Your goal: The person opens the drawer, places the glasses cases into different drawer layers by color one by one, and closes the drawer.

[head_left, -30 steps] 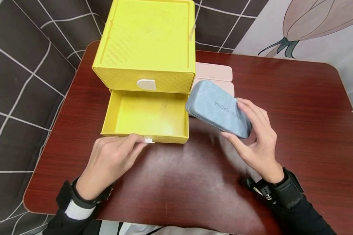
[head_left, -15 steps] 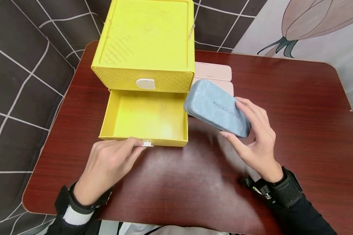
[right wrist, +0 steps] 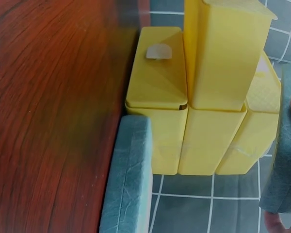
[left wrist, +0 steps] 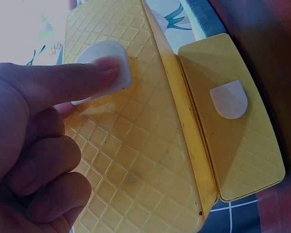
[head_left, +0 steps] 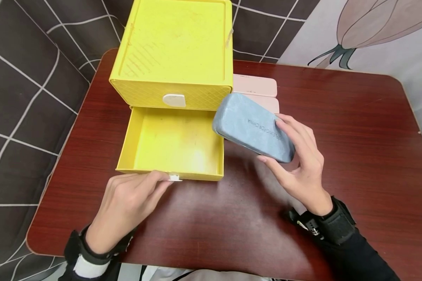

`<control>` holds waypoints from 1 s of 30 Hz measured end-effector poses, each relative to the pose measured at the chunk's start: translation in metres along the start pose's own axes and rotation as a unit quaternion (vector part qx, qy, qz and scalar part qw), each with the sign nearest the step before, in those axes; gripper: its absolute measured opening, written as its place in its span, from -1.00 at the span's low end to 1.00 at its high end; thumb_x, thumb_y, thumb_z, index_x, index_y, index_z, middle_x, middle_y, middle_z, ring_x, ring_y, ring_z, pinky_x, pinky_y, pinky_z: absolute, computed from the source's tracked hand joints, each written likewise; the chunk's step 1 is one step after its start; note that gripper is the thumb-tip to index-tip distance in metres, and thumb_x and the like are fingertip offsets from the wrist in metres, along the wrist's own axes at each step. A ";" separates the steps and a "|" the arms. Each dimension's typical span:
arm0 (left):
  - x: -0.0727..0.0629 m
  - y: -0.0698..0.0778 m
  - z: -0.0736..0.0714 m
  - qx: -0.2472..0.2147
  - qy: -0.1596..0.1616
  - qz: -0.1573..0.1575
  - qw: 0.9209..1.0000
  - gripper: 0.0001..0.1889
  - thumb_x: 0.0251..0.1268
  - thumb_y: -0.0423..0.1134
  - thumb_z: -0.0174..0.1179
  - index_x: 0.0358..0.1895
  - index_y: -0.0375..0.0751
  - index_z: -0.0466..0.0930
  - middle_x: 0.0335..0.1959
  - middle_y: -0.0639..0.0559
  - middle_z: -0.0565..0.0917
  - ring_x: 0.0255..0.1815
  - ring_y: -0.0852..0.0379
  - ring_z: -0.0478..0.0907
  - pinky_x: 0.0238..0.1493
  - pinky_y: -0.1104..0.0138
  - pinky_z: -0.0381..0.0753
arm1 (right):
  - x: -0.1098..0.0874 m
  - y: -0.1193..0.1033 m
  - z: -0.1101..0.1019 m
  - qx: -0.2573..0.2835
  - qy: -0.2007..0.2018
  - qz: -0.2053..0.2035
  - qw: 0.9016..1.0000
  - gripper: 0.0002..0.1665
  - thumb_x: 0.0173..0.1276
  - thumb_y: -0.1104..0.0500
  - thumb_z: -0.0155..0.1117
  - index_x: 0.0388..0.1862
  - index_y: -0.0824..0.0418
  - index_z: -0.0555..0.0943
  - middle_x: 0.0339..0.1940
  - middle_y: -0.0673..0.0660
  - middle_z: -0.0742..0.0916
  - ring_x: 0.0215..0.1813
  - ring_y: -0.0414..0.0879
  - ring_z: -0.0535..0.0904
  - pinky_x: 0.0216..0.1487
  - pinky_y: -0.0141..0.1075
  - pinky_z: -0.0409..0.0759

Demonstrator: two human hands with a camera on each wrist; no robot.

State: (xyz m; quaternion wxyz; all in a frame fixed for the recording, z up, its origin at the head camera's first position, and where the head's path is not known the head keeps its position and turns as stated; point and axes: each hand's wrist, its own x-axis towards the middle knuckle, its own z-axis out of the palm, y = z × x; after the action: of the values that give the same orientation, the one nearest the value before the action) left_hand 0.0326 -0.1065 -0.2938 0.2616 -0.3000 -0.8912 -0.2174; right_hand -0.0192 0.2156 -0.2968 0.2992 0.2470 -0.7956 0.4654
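With thumb and fingers, my left hand (head_left: 128,205) pinches the white handle (head_left: 174,177) of a yellow drawer (head_left: 218,176), which stands pulled out of the yellow drawer cabinet (head_left: 181,43). In the left wrist view the thumb lies flat on that handle (left wrist: 104,68). The inside of the drawer is bare. My right hand (head_left: 300,166) grips one end of a blue, rounded eyeglass case (head_left: 253,127) with lettering on its lid. The case is tilted in the air, its far end overlapping the drawer's right wall in the head view.
Two pink cases (head_left: 254,85) lie right of the cabinet, partly behind the held case. A second blue case (right wrist: 126,174) lies on the red-brown table (right wrist: 53,121) below it. Above and below the pulled-out drawer are closed drawers with white tabs. Dark tiled-pattern walls (head_left: 21,101) border the left and back.
My left hand has drawn the drawer farther out toward me. My right hand, still holding the blue eyeglass case, has moved slightly left toward the drawer.
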 end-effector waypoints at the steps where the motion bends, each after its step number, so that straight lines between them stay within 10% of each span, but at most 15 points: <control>1: 0.000 0.001 0.000 -0.002 0.000 -0.001 1.000 -0.62 0.51 0.01 -0.07 -0.41 -0.09 0.59 -0.79 0.30 0.35 -0.78 0.37 0.13 -0.73 0.50 0.12 | 0.000 0.000 0.001 -0.001 -0.003 0.002 1.000 -0.20 0.17 -0.14 0.43 0.16 0.44 0.53 0.19 0.39 0.59 0.22 0.17 0.44 0.23 -0.34 0.36; 30: -0.007 0.009 -0.005 -0.015 0.007 -0.006 1.000 -0.61 0.52 0.01 -0.07 -0.44 -0.08 0.59 -0.81 0.31 0.31 -0.78 0.39 0.08 -0.71 0.54 0.08 | 0.027 -0.014 0.026 0.016 -0.025 -0.063 0.998 -0.30 0.20 -0.09 0.42 0.10 0.42 0.56 0.12 0.38 0.63 0.14 0.23 0.46 0.23 -0.20 0.34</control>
State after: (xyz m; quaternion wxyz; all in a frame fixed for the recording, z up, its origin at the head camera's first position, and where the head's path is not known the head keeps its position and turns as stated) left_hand 0.0452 -0.1056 -0.2924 0.2616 -0.2967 -0.8881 -0.2343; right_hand -0.0351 0.1827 -0.2793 0.3042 0.3133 -0.7777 0.4522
